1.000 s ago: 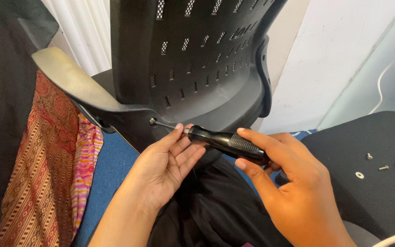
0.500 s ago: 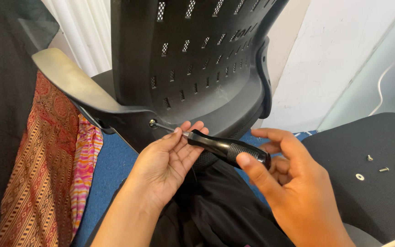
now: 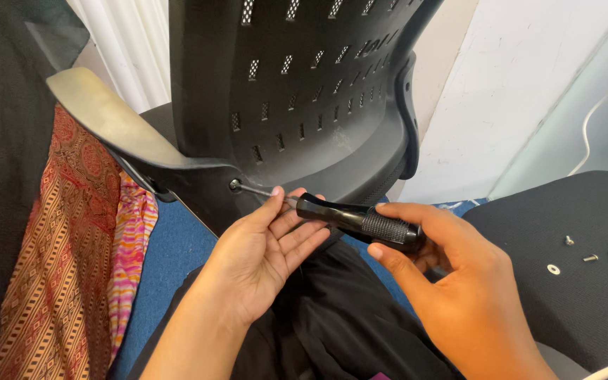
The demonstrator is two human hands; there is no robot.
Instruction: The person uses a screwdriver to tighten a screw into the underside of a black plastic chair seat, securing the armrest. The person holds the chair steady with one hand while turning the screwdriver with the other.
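A black plastic office chair back (image 3: 297, 84) with slotted holes stands in front of me, its grey armrest (image 3: 107, 127) reaching to the left. My right hand (image 3: 452, 281) grips the black ribbed handle of a screwdriver (image 3: 360, 219). Its metal shaft runs left into a screw hole (image 3: 235, 185) where the armrest bracket meets the back. My left hand (image 3: 262, 253) lies palm up under the shaft, thumb and fingertips pinching the shaft near the handle.
A black chair seat cushion (image 3: 585, 218) lies at the right with loose screws (image 3: 591, 257) and a washer (image 3: 553, 269) on it. Patterned red and pink cloth (image 3: 72, 267) hangs at the left over a blue surface (image 3: 170, 260). Black fabric covers my lap.
My right hand has turned on the screwdriver handle, regripping it. The fingers opened, then closed again. The tip stays in the same hole and my left hand keeps steadying the shaft.
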